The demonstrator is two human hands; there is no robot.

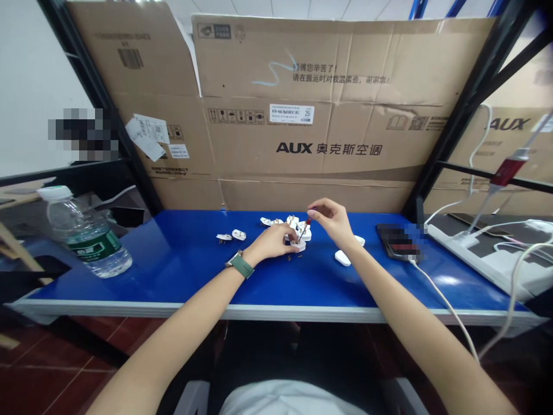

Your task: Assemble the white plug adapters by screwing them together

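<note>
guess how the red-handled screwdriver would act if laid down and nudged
The screwdriver is probably stiff, since its thin shaft looks straight. It seems light, as the right hand just pinches it. Laid down, its slim, long shape might roll.

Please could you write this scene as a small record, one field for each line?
Left grip: on a white plug piece
Right grip: holding a red-handled screwdriver, shaft slanting down towards that piece
Cluster behind: more white plug parts
Nearer the camera: tiny brass-coloured bits, perhaps screws
Beside right forearm: white covers
Far left: water bottle, white cap, green label
Right: dark phone, white cable plugged in
Surface: blue tabletop
Backdrop: AUX cardboard
</note>
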